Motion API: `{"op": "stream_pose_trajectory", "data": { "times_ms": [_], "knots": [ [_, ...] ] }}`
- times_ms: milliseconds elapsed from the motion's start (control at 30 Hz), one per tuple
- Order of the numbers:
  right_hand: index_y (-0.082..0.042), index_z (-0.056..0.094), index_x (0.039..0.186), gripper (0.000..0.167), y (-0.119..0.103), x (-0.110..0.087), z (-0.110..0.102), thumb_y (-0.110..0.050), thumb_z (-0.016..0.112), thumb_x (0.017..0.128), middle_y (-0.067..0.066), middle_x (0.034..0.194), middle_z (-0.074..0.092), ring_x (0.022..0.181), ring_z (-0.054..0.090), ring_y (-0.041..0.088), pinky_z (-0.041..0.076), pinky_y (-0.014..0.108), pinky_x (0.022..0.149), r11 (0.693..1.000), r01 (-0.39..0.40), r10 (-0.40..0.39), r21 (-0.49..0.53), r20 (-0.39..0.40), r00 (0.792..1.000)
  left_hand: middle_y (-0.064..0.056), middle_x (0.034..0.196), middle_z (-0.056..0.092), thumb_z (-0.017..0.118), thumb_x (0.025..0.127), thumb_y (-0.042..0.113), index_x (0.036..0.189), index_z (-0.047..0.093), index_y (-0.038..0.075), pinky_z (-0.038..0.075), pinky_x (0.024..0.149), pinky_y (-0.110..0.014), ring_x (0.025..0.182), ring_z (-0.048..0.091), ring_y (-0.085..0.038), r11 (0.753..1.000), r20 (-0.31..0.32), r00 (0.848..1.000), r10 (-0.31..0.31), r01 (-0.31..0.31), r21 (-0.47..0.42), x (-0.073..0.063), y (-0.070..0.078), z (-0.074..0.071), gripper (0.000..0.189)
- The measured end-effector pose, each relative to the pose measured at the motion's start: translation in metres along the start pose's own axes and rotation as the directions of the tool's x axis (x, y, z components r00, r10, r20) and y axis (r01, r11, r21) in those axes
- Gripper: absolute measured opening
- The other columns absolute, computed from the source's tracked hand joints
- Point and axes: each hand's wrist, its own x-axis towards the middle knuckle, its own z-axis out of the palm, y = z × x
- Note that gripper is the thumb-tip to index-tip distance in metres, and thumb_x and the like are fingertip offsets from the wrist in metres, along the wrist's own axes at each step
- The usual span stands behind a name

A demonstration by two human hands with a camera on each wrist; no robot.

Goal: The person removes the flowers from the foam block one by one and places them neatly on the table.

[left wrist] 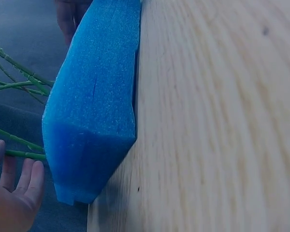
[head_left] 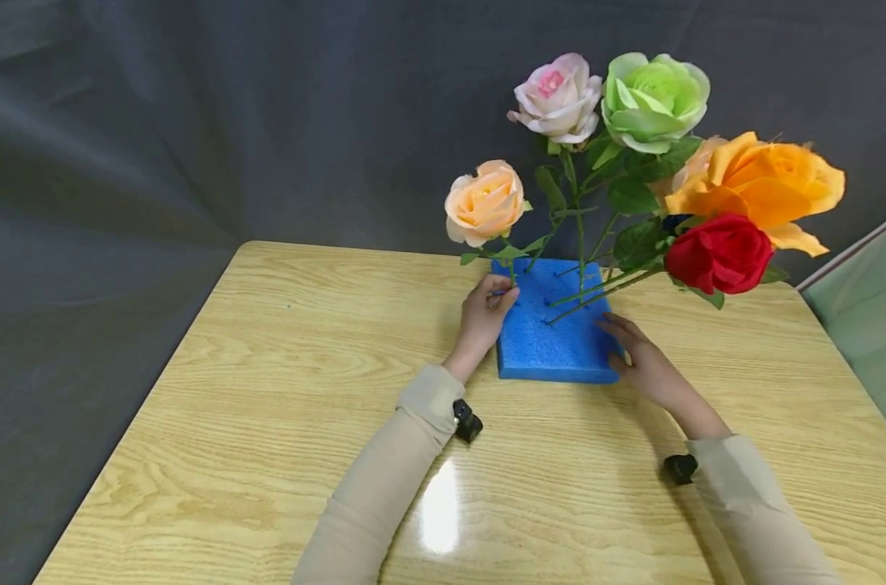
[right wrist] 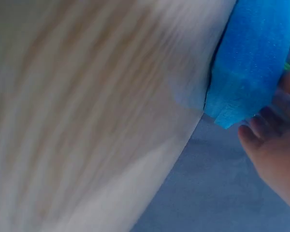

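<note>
My left hand [head_left: 485,313] pinches the green stem [left wrist: 26,154] of a peach artificial rose [head_left: 485,203] low down, where it meets the left side of a blue foam block [head_left: 556,349]. The block lies flat on the table. At the block's right edge is my right hand [head_left: 644,361], fingers loosely bent and right at its side, holding nothing. Stems of several other roses stand in the block: a pale pink one [head_left: 560,97], a green one [head_left: 655,101], an orange one [head_left: 772,183] and a red one [head_left: 721,253]. The red and orange ones lean far right.
The wood-grain table [head_left: 267,390] extends to the left and in front of the block. A dark cloth [head_left: 340,122] hangs behind it. At the far right is a light green panel [head_left: 870,301]. Leaves and blooms overhang the table's back right.
</note>
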Motion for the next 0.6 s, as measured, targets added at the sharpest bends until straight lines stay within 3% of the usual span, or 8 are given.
{"op": "stream_pose_trajectory", "data": {
  "times_ms": [100,267,600],
  "knots": [
    [0.015,0.033,0.14,0.052,0.0006,-0.0003,0.0042,-0.007,0.052,0.097,0.035,0.149,0.024,0.136,0.022,0.056,0.026,0.064,0.107,0.999,0.036,-0.034,-0.035,0.046,0.998,-0.018,0.115,0.065,0.06,0.094,0.012,0.11,0.06,-0.002,0.054,0.093,-0.028,0.106,0.065,-0.03,1.0,0.001,1.0,-0.005,0.005,0.0,0.0,0.0008,0.0001,0.021],
    [0.008,0.017,0.149,0.074,0.0007,-0.0013,0.0068,-0.03,0.054,0.098,0.031,0.156,0.009,0.143,0.006,0.051,0.015,0.067,0.112,0.999,-0.02,0.027,-0.047,0.154,0.988,-0.019,0.114,0.065,0.06,0.094,0.011,0.11,0.06,-0.002,0.054,0.093,-0.027,0.106,0.065,-0.029,1.0,-0.003,1.0,-0.002,0.002,-0.001,0.0003,0.0017,-0.0002,0.021],
    [-0.001,0.006,0.153,0.076,-0.0039,0.002,0.0079,-0.041,0.045,0.1,0.024,0.16,-0.002,0.146,-0.005,0.045,0.003,0.063,0.117,0.985,-0.053,0.087,-0.162,0.21,0.974,-0.018,0.112,0.066,0.06,0.094,0.012,0.108,0.061,-0.002,0.055,0.091,-0.027,0.104,0.066,-0.029,0.999,0.006,1.0,0.016,-0.017,0.031,-0.0003,0.001,-0.0026,0.019]
  ]
}}
